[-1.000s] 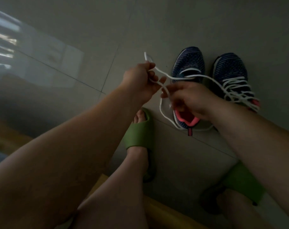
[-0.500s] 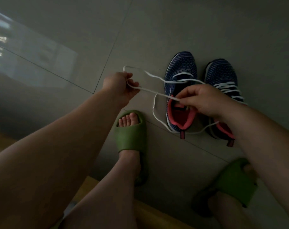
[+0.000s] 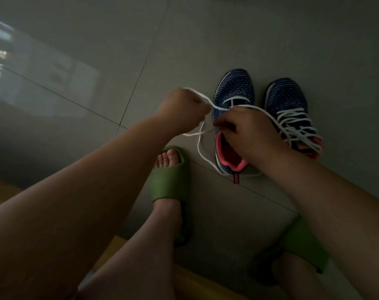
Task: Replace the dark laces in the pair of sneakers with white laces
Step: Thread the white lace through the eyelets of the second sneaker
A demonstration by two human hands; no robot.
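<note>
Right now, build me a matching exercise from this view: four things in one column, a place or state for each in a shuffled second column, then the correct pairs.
Things
1. left sneaker
2. right sneaker
3. left hand
4. green slide

Places or states
A. worn on a foot, toes showing
B. white lace crisscrossed up its front
C. only one white bar across the front, pink lining open
D. holds the white lace up beside the shoes

Pairs: 1-C, 2-B, 3-D, 4-A

Both hands (image 3: pixel 182 109) (image 3: pixel 247 131) curled, nearly touching
</note>
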